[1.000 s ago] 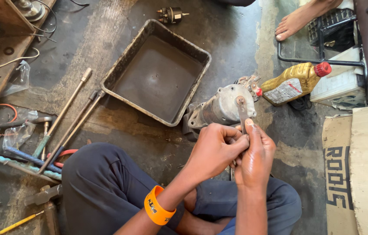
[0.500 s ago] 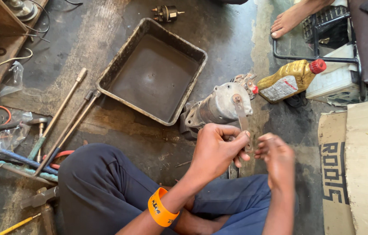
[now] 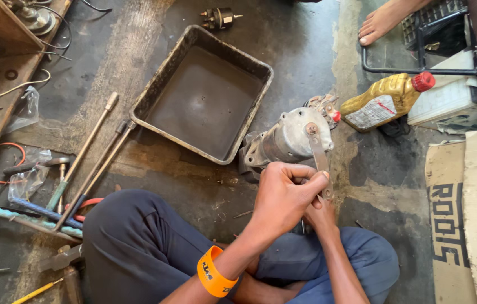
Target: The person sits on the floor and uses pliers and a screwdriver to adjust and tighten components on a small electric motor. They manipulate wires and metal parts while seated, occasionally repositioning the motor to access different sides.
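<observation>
My left hand and right hand both clench the wrench, seated on the motor bolt, which is not yet out.

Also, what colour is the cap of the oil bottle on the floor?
Red. The cap sits on a golden-yellow bottle, seen in the head view.

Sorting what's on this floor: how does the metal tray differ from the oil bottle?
The metal tray is dark, square, open-topped and sits flat; the oil bottle is golden, capped in red and lies on its side. The tray is far wider than the bottle. Both rest on the concrete floor.
</observation>
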